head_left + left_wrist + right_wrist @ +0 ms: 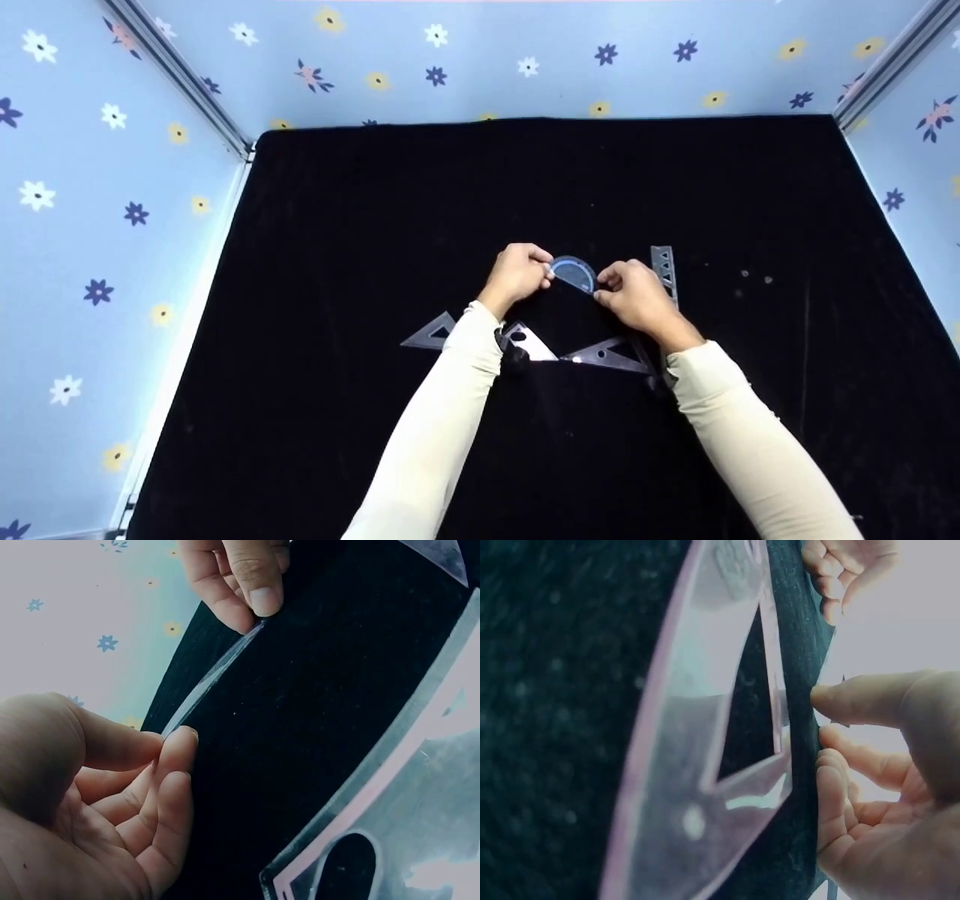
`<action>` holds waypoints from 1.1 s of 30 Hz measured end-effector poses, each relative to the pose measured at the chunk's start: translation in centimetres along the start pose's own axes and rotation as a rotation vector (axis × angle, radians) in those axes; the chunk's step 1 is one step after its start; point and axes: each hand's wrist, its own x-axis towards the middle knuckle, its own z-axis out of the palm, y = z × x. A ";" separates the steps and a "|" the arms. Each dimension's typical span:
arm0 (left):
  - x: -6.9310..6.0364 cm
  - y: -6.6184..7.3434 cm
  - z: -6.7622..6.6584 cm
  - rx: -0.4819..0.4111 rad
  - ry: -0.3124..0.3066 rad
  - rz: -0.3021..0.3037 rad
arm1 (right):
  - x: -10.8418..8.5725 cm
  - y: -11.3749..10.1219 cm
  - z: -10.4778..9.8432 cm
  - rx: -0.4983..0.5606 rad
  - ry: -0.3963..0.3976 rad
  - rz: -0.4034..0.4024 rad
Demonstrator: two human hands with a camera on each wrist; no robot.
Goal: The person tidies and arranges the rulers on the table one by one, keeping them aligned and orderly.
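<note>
Both hands hold a clear half-round protractor [574,274] above the black cloth, its curved side away from the person. My left hand [517,276] pinches its left corner between thumb and finger. At the opposite corner, my right hand [636,292] pinches it the same way. In the left wrist view the protractor [214,679] appears nearly edge-on between the left hand [97,795] and the right. A clear set square [611,355] lies below the right hand, and a second set square [534,346] is partly hidden by the left wrist.
Another triangle [431,334] lies left of the left forearm, which covers part of it. A clear ruler with triangular cutouts [663,264] extends behind the right hand. Flower-patterned walls [480,67] enclose the black cloth [450,187] at the back and sides.
</note>
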 end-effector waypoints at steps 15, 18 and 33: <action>0.2 -0.4 0.0 -0.234 -0.058 -0.005 | 0.2 0.3 -0.5 0.147 0.056 0.002; 0.2 -0.4 -0.1 -0.248 -0.062 -0.004 | 0.3 0.3 -0.5 0.178 0.056 0.009; -0.4 -0.4 -0.9 -0.149 -0.029 0.076 | 0.1 -0.8 -0.1 0.371 0.083 0.096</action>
